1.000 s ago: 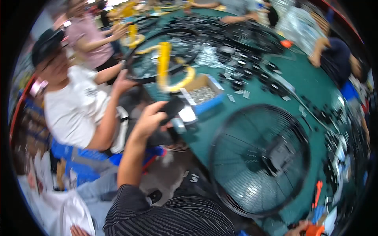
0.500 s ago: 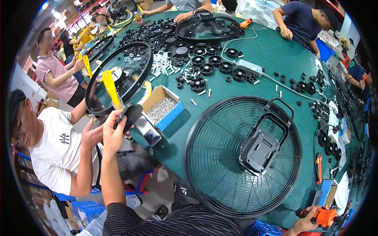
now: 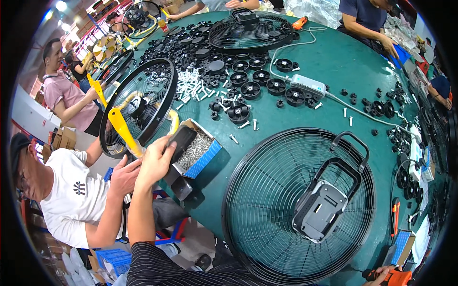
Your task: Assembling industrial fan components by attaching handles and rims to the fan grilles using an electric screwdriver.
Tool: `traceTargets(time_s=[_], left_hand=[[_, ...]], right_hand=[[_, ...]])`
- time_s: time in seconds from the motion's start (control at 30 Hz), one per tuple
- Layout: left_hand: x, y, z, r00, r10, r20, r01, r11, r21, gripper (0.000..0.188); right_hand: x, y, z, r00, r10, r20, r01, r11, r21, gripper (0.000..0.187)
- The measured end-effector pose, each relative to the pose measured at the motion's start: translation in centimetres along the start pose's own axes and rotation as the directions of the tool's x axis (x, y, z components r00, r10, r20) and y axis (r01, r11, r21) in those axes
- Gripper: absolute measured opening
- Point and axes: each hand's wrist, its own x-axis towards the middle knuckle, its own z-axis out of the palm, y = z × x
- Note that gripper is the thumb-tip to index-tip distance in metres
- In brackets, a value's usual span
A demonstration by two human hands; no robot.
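Observation:
My left hand (image 3: 155,163) is closed around a flat black oblong piece (image 3: 184,141), whose exact kind I cannot make out. The piece is over the near-left side of a blue-and-white cardboard box (image 3: 204,159) of small metal screws. Beside that box, a dark shiny block (image 3: 181,188) is at the table edge. At the lower right, my right hand (image 3: 378,276) grips an orange and black power screwdriver (image 3: 399,278), partly cut off by the picture's rim. Between my hands lies a large round black fan grille (image 3: 257,190), with a black housing (image 3: 320,209) and handle on top.
A person in white sits at my left, a hand (image 3: 125,177) close to mine, beside an upright fan (image 3: 138,107) with yellow brackets (image 3: 121,127). Black knobs (image 3: 250,89), white bolts (image 3: 191,86) and a cabled white adapter (image 3: 309,85) cover the far green table (image 3: 343,62).
My left hand has moved right with the black piece, from beside the screw box to over its edge. My right hand and the screwdriver have shifted lower in the picture; the view has shifted slightly.

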Motion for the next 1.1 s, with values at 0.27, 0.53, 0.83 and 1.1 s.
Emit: traceTargets(time_s=[0.27,0.53,0.83,1.1], left_hand=[[-4.6,5.0,2.1,0.961,0.275,0.033,-0.276,0.942,0.191,0.026],[-8.8,7.5,3.7,0.865,0.439,-0.242,-0.371,0.886,0.278,0.049],[-14.5,7.4,7.6,0.764,0.559,-0.322,-0.628,0.758,-0.173,0.056],[-17.7,6.3,7.0,0.829,0.474,-0.296,-0.557,0.744,-0.369,0.047]], right_hand=[[-0.1,0.1,0.3,0.997,-0.046,0.064,0.059,0.971,-0.232,0.036],[0.8,1.1,-0.5,0.997,-0.072,0.005,0.064,0.855,-0.515,0.044],[0.4,2.9,-1.2,0.984,-0.179,-0.017,0.151,0.876,-0.458,0.058],[0.6,2.1,-0.7,0.983,-0.171,0.069,0.183,0.873,-0.451,0.077]])
